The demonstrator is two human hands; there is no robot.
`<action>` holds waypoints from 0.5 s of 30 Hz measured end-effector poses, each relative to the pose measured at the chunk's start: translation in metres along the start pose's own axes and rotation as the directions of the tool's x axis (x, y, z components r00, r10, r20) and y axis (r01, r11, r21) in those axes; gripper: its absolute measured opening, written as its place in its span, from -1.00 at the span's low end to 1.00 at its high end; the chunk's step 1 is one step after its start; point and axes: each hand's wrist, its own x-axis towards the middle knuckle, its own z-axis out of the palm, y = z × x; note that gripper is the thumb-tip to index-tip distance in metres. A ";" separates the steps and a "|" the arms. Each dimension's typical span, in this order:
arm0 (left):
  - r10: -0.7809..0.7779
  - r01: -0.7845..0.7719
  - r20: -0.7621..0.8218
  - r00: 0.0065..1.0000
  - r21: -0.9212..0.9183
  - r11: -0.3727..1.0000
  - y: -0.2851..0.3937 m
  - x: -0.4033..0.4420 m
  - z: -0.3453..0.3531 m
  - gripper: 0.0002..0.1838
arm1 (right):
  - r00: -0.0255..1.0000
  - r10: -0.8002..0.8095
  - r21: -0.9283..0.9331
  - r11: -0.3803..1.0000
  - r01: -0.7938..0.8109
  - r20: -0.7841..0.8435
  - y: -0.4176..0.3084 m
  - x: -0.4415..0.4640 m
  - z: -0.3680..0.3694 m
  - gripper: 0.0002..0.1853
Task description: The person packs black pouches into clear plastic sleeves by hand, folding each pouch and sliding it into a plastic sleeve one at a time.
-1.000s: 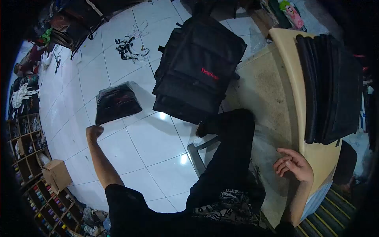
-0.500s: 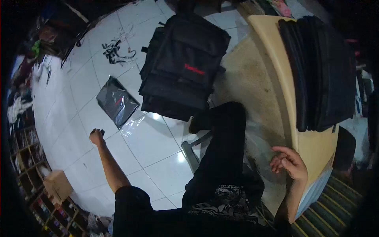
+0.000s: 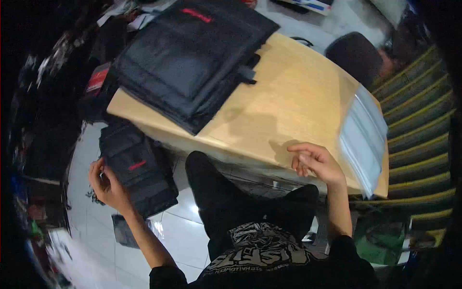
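Wide head-worn view, facing down, table ahead

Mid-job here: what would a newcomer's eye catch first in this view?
First, the flat black pile with red lettering, spread over the left part of the tan tabletop. Next, the pale sheets at the tabletop's right end. Below, a second black pile lies on the floor behind the left hand.

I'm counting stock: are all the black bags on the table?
No, a black bag with red lettering lies on the floor beside the table.
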 end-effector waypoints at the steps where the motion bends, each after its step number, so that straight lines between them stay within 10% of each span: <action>1: 0.132 -0.127 0.037 0.991 -0.107 0.986 0.028 0.003 0.026 -0.77 | 0.985 -0.039 -0.018 0.999 0.037 -0.166 0.003 -0.014 -0.019 -0.68; 5: 0.331 -0.255 0.134 0.934 -0.398 0.881 0.119 -0.020 0.101 -0.83 | 0.680 -0.319 -0.350 0.932 0.096 -0.660 0.030 -0.071 -0.105 -0.69; 7: 0.370 -0.223 0.231 0.900 -0.484 0.846 0.162 -0.049 0.128 -0.82 | 0.458 -0.400 -0.545 0.803 -0.242 -0.794 0.035 -0.102 -0.142 -0.61; 15: 0.556 0.062 0.738 0.383 -0.621 0.782 0.298 -0.152 0.225 -0.76 | 0.737 -0.337 -0.671 0.712 -0.209 -0.587 0.089 -0.149 -0.191 -0.50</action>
